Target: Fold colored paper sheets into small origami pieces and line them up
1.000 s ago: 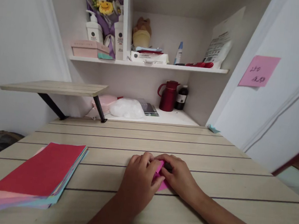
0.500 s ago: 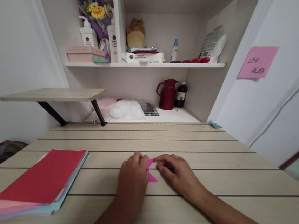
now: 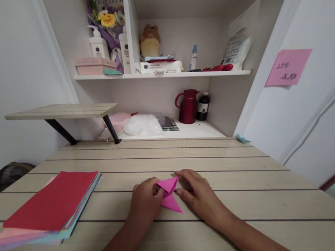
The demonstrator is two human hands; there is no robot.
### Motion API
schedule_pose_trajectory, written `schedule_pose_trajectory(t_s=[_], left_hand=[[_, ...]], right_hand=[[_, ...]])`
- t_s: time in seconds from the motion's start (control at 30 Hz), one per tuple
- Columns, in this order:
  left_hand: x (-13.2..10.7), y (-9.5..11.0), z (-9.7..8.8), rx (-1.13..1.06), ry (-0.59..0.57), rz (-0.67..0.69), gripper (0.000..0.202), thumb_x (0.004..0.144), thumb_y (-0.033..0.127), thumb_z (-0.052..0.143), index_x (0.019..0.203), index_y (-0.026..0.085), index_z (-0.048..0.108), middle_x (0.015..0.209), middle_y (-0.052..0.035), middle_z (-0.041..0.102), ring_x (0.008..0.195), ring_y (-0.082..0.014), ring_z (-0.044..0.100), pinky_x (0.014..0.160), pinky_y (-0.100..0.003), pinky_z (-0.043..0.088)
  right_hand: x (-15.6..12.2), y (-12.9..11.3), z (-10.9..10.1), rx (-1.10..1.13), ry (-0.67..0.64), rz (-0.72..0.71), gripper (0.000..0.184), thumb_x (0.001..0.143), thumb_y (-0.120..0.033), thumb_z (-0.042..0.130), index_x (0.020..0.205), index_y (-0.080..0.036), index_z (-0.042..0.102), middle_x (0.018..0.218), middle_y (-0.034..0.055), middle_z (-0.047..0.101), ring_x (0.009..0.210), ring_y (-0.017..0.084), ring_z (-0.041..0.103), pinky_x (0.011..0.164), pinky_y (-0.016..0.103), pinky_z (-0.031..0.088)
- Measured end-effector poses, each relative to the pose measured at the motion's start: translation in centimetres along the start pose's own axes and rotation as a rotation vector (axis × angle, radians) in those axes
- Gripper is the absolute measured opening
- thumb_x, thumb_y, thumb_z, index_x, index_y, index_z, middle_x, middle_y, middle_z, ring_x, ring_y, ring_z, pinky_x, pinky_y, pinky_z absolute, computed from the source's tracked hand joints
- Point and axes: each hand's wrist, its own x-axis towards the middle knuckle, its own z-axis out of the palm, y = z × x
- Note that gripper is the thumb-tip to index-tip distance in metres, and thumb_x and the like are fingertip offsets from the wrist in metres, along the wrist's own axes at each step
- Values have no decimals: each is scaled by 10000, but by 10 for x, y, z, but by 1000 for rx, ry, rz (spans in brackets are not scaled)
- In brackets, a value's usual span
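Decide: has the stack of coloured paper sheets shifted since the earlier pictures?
No. The stack of coloured paper sheets keeps its far corner at the same groove in the wooden table.

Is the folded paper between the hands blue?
No, the folded paper pinched by the left hand is bright pink.

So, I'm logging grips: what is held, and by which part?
The pink paper: the left hand pinches its raised flap at the left corner; the right hand touches its right side.
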Motion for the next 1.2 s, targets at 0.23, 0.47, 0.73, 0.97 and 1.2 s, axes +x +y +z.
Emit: schedule_pose_trajectory(t_s=[0.23,0.47,0.73,0.97,1.2], left_hand=[[-3,8,-2,-67,-46,-33,141,778,249,511,708,219,630,610,39,603,599,-142,543,579,-230,354],[-5,12,-3,-52,-67,-28,148,779,194,502,755,223,646,644,33,628,618,-151,562,605,-245,377],[-9,16,-5,-24,-40,71,211,787,132,508,845,232,685,860,-12,650,847,-189,610,826,-350,411],[-9,11,-5,-136,-96,26,294,733,135,606,1008,230,640,907,9,641,776,-145,612,842,-323,438],[-8,4,0,-64,-78,63,352,675,70,632,992,220,598,884,23,635,770,-141,607,864,-358,413]], right_hand=[[-1,-15,-9,330,-135,44,338,869,-299,544,1203,-246,553,924,24,703,858,212,635,801,334,468],[0,-12,-9,499,-150,151,347,871,-378,538,1183,-227,548,991,41,666,963,231,619,904,375,444],[-1,-15,-9,429,-94,190,359,789,-239,591,1146,-214,556,1016,55,637,936,218,605,863,364,455],[1,-1,-8,476,-154,165,347,797,-251,601,1136,-216,541,1050,55,642,901,205,618,839,363,483],[1,8,-6,389,-147,117,335,767,-298,668,1085,-222,594,997,43,662,857,188,614,796,341,506]])
